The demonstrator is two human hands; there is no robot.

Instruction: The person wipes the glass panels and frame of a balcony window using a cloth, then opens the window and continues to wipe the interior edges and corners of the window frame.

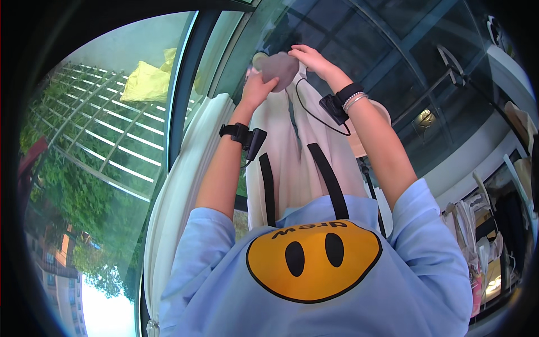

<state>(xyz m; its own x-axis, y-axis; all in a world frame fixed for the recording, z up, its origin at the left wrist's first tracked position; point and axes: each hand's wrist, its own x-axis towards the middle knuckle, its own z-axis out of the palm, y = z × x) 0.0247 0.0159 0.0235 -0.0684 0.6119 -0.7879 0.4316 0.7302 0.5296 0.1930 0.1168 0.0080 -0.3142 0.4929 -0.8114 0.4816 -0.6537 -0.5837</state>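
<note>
A: Start from the left. What's there?

B: A yellow bag [147,81] lies outside, beyond the glass, and a white curtain [188,146] hangs on this side of it.

A: And then?

B: The left hand [260,90]. Its thumb lies over the near left part of the grey thing [281,70], and its other fingers are mostly hidden behind, so it seems to pinch the piece between them.

A: Where exactly is the grey thing?

B: Between the two hands, by the far end of the white trousers [278,123]. I see no desk or other support under it; it looks held up. It's rounded and soft-looking, perhaps cloth, but blurred.

A: What about the right hand [311,59]?

B: It reaches in with fingers stretched toward the upper right edge. The tips are at that edge, but whether they grip or merely rest there, I can't tell.

A: So how far along is the work?

B: Midway through handling, I'd judge: the piece is in hand, not yet set down. Letting go of it is left; beyond that, nothing visible marks a finished part.
</note>
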